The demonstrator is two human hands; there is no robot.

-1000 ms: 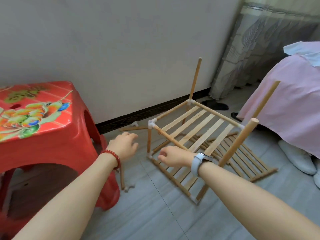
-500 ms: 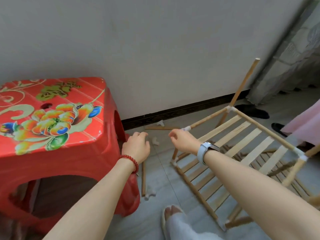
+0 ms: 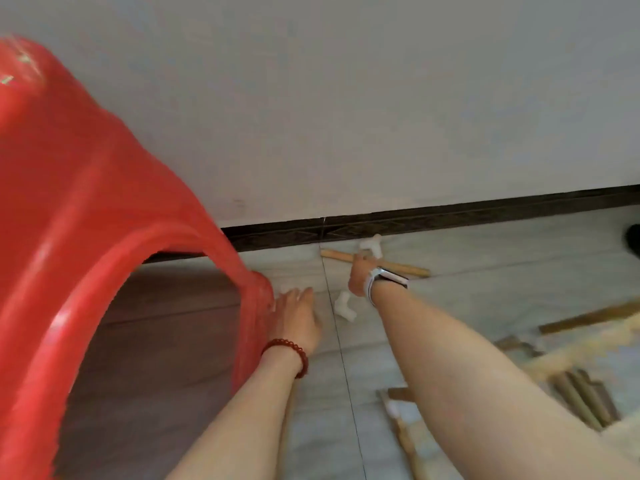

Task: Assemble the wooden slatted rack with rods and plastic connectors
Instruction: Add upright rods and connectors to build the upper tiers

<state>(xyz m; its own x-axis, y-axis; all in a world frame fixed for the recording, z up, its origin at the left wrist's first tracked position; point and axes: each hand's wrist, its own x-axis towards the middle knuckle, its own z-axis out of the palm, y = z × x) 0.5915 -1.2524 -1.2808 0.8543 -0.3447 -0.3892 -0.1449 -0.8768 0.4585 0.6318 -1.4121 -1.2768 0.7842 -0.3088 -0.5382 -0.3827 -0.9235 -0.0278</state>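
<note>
A right hand (image 3: 360,277) is stretched to a rod (image 3: 408,268) lying on the floor (image 3: 485,258) near the wall's dark skirting (image 3: 450,216); its fingers are hidden, so a grip cannot be told. The left hand (image 3: 298,317), fingers straight, is held flat beside a red stool (image 3: 104,220). One white connector (image 3: 344,306) lies between the hands, another (image 3: 371,244) just past the rod. The blurred rack (image 3: 568,355) is seen at lower right.

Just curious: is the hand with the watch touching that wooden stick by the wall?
Cannot tell. In the head view the right hand overlaps the wooden rod, hiding its fingers and any contact.
</note>
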